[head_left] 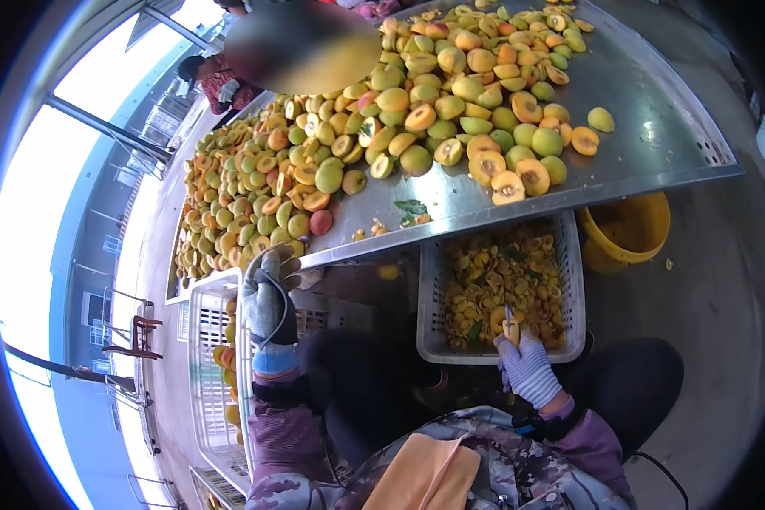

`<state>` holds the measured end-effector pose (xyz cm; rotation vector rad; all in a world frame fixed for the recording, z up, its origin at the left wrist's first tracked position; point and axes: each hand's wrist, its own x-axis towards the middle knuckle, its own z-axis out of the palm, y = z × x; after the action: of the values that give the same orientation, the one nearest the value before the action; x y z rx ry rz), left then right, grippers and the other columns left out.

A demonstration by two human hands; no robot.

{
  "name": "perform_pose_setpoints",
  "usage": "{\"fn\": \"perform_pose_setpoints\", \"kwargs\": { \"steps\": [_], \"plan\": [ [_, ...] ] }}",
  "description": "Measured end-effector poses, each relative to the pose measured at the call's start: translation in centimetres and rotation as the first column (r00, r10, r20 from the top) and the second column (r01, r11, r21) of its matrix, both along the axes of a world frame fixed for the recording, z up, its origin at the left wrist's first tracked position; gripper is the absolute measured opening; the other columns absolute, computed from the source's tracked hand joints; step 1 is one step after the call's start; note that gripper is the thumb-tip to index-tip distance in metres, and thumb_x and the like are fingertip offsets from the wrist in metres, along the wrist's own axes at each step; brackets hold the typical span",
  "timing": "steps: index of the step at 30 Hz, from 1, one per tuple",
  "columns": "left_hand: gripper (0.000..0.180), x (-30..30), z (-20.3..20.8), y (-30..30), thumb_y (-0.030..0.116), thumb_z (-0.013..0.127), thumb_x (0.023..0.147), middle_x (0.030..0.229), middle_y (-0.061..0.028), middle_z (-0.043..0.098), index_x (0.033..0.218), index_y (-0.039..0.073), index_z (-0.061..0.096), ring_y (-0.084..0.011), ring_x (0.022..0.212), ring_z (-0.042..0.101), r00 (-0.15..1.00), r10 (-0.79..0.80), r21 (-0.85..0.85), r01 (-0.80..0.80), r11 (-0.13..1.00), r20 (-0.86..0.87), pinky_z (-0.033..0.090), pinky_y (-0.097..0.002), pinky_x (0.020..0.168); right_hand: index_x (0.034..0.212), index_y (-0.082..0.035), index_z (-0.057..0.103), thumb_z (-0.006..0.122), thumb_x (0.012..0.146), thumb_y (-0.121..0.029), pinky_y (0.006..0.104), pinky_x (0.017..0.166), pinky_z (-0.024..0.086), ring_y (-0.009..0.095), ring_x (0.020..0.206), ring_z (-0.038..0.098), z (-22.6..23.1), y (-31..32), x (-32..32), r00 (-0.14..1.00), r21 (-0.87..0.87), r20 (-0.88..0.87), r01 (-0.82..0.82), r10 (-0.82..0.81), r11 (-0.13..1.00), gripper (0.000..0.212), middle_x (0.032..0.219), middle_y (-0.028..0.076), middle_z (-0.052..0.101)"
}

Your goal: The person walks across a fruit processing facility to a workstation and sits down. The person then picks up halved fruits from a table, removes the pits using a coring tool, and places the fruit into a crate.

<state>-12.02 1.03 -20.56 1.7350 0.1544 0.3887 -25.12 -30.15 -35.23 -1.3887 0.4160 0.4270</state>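
My left hand (pixel 268 293), in a grey work glove with stained fingertips, is at the metal table's near edge, beside the fruit pile. Its fingers are bent but apart, and I see nothing held in them. My right hand (pixel 527 368), in a striped knit glove, is closed around the yellow handle of a small knife (pixel 508 314). The blade points away from me over a grey plastic crate (pixel 427 297) of fruit scraps (pixel 501 280). Halved and whole yellow-green fruits (pixel 399 102), resembling peaches or apricots, cover much of the metal table (pixel 637 136).
A white slatted basket (pixel 217 442) holding fruit stands under my left forearm. Right of the scrap crate is a yellow bucket (pixel 625 234). A small yellow piece (pixel 388 272) shows blurred below the table edge. Another person (pixel 217 81) is at the table's far left.
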Motion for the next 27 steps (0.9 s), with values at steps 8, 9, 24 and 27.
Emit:
{"fn": "perform_pose_setpoints", "kwargs": {
  "steps": [8,9,24,27],
  "plan": [
    [0.025,-1.8,-0.7,4.6,0.022,0.052,0.094,0.093,-0.0087,0.067,0.104,0.001,0.062,-0.0134,0.077,0.063,0.994,0.021,0.048,-0.016,0.999,-0.105,0.049,-0.0241,0.063,0.094,-0.004,0.045,0.055,0.092,-0.023,0.0264,0.033,0.040,0.011,0.037,0.045,-1.6,-1.2,-0.2,0.997,0.008,-0.069,0.037,-0.037,0.999,0.022,0.057,0.003,0.049],
    [0.024,-1.8,-1.4,4.8,0.020,0.051,0.094,0.091,-0.0085,0.067,0.103,0.000,0.062,-0.0127,0.075,0.062,0.994,0.006,0.055,0.000,0.998,-0.106,0.049,-0.0232,0.063,0.093,-0.004,0.044,0.055,0.092,-0.023,0.0265,0.033,0.040,0.011,0.037,0.046,-1.7,-1.3,-0.1,0.995,0.012,-0.081,0.060,-0.059,0.998,0.021,0.057,0.003,0.049],
    [0.059,8.3,-35.7,5.3,0.029,0.058,0.076,0.113,-0.0198,0.060,0.132,0.015,0.045,-0.0374,0.104,0.058,0.571,-0.063,0.492,0.754,0.436,-0.819,0.046,-0.0428,0.092,0.094,-0.001,0.049,0.058,0.084,-0.014,0.0305,0.040,0.041,0.017,0.041,0.051,-1.2,-2.2,-2.9,0.994,-0.672,0.065,-0.022,0.089,0.740,0.018,0.056,0.008,0.052],
    [0.060,5.8,-47.9,16.2,0.026,0.063,0.079,0.129,-0.0144,0.051,0.134,0.013,0.043,-0.0322,0.115,0.051,0.962,-0.130,0.964,0.252,0.085,-0.240,0.042,-0.0395,0.099,0.095,-0.002,0.047,0.054,0.086,-0.009,0.0268,0.036,0.039,0.012,0.037,0.047,-0.6,-0.1,-0.1,0.992,-0.574,0.061,-0.057,0.112,0.817,0.014,0.056,0.005,0.050]
  ]
}}
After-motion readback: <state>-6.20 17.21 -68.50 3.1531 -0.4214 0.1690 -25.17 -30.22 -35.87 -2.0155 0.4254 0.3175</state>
